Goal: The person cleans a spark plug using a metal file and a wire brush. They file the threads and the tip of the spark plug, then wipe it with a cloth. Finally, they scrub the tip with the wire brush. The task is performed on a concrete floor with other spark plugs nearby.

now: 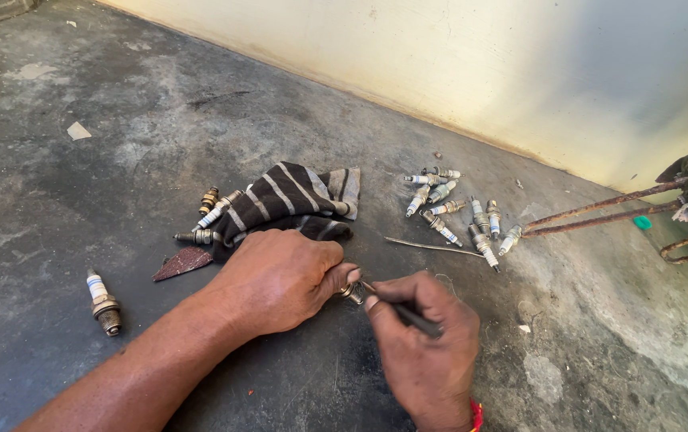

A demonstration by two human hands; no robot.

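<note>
Hands met low over the grey concrete floor: left hand pinched a small metal spark plug, right hand gripped a thin dark pick; short, steady strokes at the tip seemed wisest.

No packages, signs or screens show anywhere on the concrete floor or against the wall. The only label-like marks are coloured bands printed on the white insulators of the spark plugs: the lone plug at the left carries a blue band, and the plugs in the cluster near the wall carry faint blue and green marks, too small to tell apart.
</note>
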